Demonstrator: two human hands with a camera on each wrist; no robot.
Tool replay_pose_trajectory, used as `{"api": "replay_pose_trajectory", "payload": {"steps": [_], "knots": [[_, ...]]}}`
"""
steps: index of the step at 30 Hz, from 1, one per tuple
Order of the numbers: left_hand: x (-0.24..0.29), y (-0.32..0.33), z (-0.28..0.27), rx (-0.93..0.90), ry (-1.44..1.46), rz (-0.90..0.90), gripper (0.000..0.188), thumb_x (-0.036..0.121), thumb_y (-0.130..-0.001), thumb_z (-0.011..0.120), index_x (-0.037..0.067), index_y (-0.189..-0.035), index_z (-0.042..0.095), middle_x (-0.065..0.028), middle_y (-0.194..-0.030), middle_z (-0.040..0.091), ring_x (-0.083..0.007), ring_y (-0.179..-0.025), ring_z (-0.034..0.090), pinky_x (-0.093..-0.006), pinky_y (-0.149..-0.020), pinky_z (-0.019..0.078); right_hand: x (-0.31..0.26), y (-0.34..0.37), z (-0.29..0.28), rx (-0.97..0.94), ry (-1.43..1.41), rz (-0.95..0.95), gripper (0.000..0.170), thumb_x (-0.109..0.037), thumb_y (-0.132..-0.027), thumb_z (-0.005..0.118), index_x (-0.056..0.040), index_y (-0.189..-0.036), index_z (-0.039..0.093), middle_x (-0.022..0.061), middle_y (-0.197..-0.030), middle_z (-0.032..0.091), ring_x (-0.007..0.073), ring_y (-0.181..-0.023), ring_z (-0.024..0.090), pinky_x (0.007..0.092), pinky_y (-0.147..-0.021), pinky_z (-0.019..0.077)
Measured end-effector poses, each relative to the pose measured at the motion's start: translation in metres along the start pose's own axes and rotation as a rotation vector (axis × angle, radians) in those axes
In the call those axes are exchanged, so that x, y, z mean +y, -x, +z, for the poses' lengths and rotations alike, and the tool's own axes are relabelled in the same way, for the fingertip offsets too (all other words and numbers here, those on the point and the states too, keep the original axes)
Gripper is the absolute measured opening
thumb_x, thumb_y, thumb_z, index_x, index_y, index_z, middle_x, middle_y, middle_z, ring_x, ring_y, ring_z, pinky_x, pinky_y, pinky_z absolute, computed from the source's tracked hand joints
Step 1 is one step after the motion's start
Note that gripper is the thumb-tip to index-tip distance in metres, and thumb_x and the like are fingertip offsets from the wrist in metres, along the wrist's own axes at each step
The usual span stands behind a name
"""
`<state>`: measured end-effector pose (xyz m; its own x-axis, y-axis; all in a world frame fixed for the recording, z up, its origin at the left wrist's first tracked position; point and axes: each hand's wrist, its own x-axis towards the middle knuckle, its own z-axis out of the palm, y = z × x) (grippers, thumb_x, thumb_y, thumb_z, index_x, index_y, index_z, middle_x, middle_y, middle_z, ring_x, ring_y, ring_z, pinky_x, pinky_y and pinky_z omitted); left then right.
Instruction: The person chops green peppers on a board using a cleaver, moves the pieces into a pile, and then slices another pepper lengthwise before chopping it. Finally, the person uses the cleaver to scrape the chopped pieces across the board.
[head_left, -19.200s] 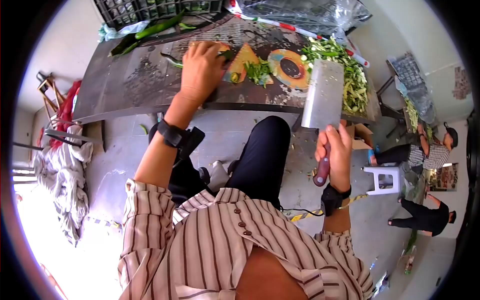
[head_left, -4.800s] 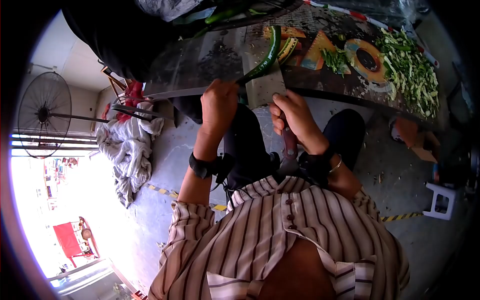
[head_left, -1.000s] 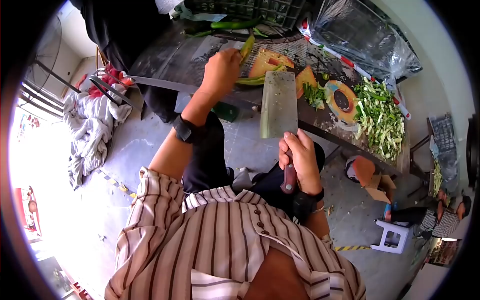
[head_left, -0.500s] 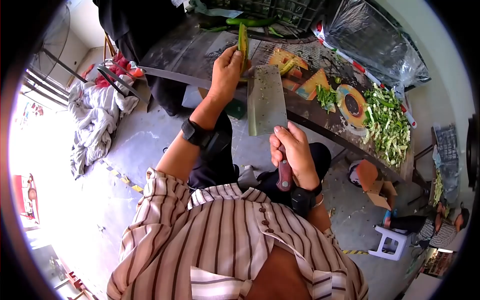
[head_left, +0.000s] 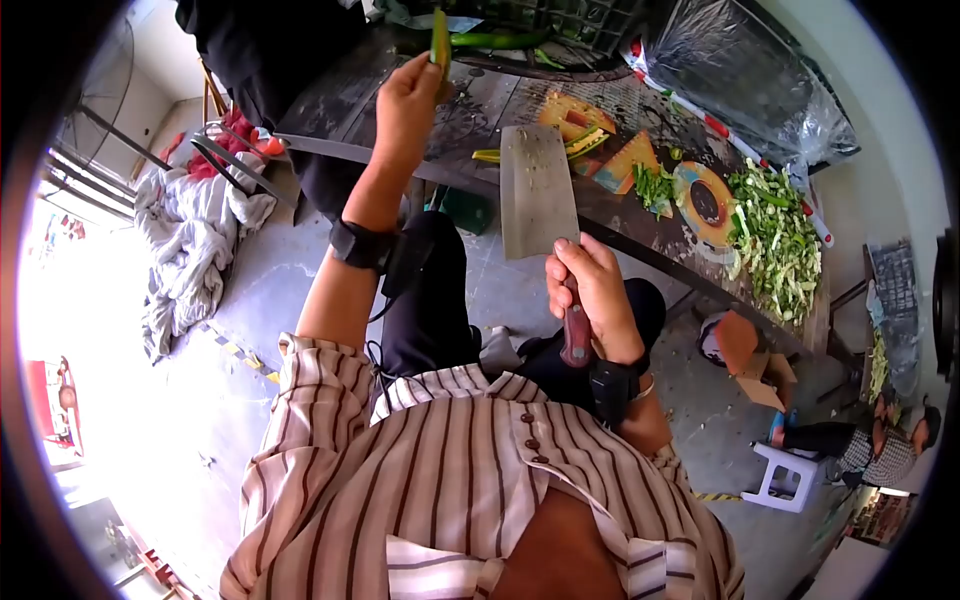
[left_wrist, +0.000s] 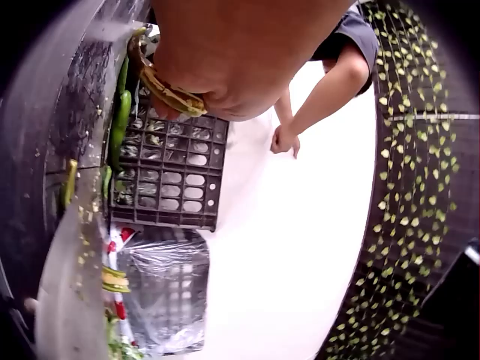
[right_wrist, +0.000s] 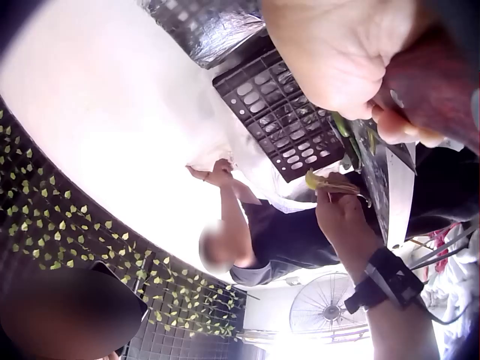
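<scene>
In the head view my left hand point(head_left: 405, 115) pinches a split piece of long green chili pepper point(head_left: 440, 42), upright above the table point(head_left: 340, 120). Its pale yellow inside shows in the left wrist view, where the pepper piece point(left_wrist: 176, 97) pokes out from the fingers. My right hand point(head_left: 600, 290) grips the dark red handle point(head_left: 576, 340) of a cleaver, its broad blade point(head_left: 537, 195) over the table's front edge. Behind the blade lies a split pepper point(head_left: 587, 142), partly hidden. Chopped green pepper point(head_left: 775, 240) is heaped to the right, with a smaller chopped pile point(head_left: 653, 187) nearer the middle.
A black plastic crate point(head_left: 590, 25) stands at the back, with whole green peppers point(head_left: 500, 41) before it. Plastic wrap point(head_left: 750, 90) covers something at back right, beside a red-and-white pole point(head_left: 715, 125). A person in dark clothes point(head_left: 270, 60) stands at the table's left.
My left hand has turned the split pepper piece upright, then lifted it away to the upper left. The cleaver has shifted slightly left. The pepper seen whole several seconds ago no longer lies there.
</scene>
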<state>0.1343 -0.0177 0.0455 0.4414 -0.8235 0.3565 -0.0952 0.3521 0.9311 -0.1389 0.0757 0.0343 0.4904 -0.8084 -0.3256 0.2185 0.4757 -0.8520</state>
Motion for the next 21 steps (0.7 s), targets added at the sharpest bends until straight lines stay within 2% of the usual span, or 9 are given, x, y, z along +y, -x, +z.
{"api": "replay_pose_trajectory", "payload": {"steps": [1, 3, 4, 7, 9, 11, 12, 16, 21], "knots": [[-0.005, -0.002, 0.004, -0.005, 0.004, 0.004, 0.032, 0.020, -0.098, 0.051, -0.003, -0.119, 0.059, -0.0104, -0.092, 0.065, -0.0173, -0.083, 0.063, -0.0273, -0.075, 0.0480, -0.002, -0.001, 0.000, 0.006, 0.008, -0.024, 0.019, -0.019, -0.096, 0.054, -0.0063, -0.086, 0.045, 0.0027, -0.069, 0.050, 0.0098, -0.047, 0.048, 0.0269, -0.040, 0.0414], [-0.012, -0.005, 0.014, -0.095, -0.566, 0.322, 0.032, 0.017, -0.093, 0.055, -0.001, -0.119, 0.060, -0.0134, -0.093, 0.063, -0.0239, -0.084, 0.062, -0.0302, -0.076, 0.0465, -0.007, 0.000, -0.001, 0.015, 0.019, -0.051, 0.019, -0.019, -0.096, 0.054, -0.0064, -0.086, 0.045, 0.0025, -0.069, 0.050, 0.0097, -0.047, 0.048, 0.0267, -0.041, 0.0413], [-0.011, -0.003, 0.022, -0.154, -0.589, 0.299, 0.035, 0.016, -0.088, 0.058, 0.002, -0.120, 0.059, -0.0180, -0.096, 0.061, -0.0326, -0.089, 0.060, -0.0358, -0.080, 0.0469, -0.009, 0.003, -0.002, 0.032, 0.006, -0.076, 0.019, -0.019, -0.096, 0.054, -0.0064, -0.086, 0.045, 0.0024, -0.069, 0.049, 0.0096, -0.047, 0.048, 0.0268, -0.041, 0.0413], [-0.028, -0.006, 0.040, -0.289, -0.703, 0.390, 0.036, 0.018, -0.089, 0.058, 0.000, -0.119, 0.059, -0.0202, -0.101, 0.062, -0.0372, -0.094, 0.059, -0.0391, -0.084, 0.0468, -0.016, 0.013, -0.006, 0.055, 0.015, -0.120, 0.017, -0.019, -0.097, 0.052, -0.0066, -0.088, 0.045, 0.0017, -0.070, 0.049, 0.0094, -0.048, 0.047, 0.0265, -0.042, 0.0411], [-0.032, 0.001, 0.052, -0.282, -0.686, 0.363, 0.036, 0.020, -0.089, 0.059, -0.002, -0.117, 0.060, -0.0203, -0.107, 0.061, -0.0381, -0.099, 0.058, -0.0414, -0.087, 0.0465, -0.023, 0.022, -0.009, 0.136, 0.042, -0.151, 0.016, -0.019, -0.097, 0.051, -0.0067, -0.089, 0.045, 0.0014, -0.071, 0.049, 0.0094, -0.048, 0.046, 0.0262, -0.042, 0.0410], [-0.026, 0.009, 0.058, -0.231, -0.729, 0.588, 0.036, 0.023, -0.088, 0.060, -0.002, -0.115, 0.061, -0.0195, -0.109, 0.062, -0.0378, -0.101, 0.058, -0.0408, -0.087, 0.0467, -0.024, 0.029, -0.014, 0.167, 0.042, -0.163, 0.015, -0.019, -0.097, 0.051, -0.0072, -0.090, 0.045, 0.0012, -0.072, 0.049, 0.0093, -0.048, 0.046, 0.0261, -0.043, 0.0406], [-0.020, 0.014, 0.060, -0.255, -0.770, 0.612, 0.035, 0.025, -0.088, 0.061, 0.001, -0.113, 0.063, -0.0176, -0.110, 0.063, -0.0352, -0.100, 0.059, -0.0410, -0.088, 0.0458, -0.023, 0.033, -0.018, 0.178, 0.042, -0.180, 0.015, -0.019, -0.097, 0.051, -0.0073, -0.089, 0.044, 0.0012, -0.072, 0.049, 0.0093, -0.048, 0.046, 0.0261, -0.043, 0.0404], [-0.003, 0.053, 0.065, -0.385, -0.853, 0.576, 0.037, 0.031, -0.083, 0.066, 0.009, -0.113, 0.064, -0.0098, -0.111, 0.062, -0.0300, -0.108, 0.054, -0.0406, -0.095, 0.0381, -0.021, 0.041, -0.030, 0.219, 0.022, -0.211, 0.020, -0.020, -0.098, 0.051, -0.0075, -0.085, 0.042, 0.0015, -0.072, 0.049, 0.0095, -0.048, 0.046, 0.0262, -0.042, 0.0399], [-0.008, 0.058, 0.072, -0.451, -0.930, 0.489, 0.037, 0.029, -0.081, 0.067, 0.010, -0.113, 0.064, -0.0079, -0.110, 0.061, -0.0292, -0.111, 0.051, -0.0403, -0.096, 0.0352, -0.020, 0.048, -0.036, 0.278, 0.008, -0.216, 0.022, -0.022, -0.098, 0.051, -0.0072, -0.083, 0.042, 0.0019, -0.072, 0.049, 0.0095, -0.047, 0.046, 0.0258, -0.042, 0.0401]]}}
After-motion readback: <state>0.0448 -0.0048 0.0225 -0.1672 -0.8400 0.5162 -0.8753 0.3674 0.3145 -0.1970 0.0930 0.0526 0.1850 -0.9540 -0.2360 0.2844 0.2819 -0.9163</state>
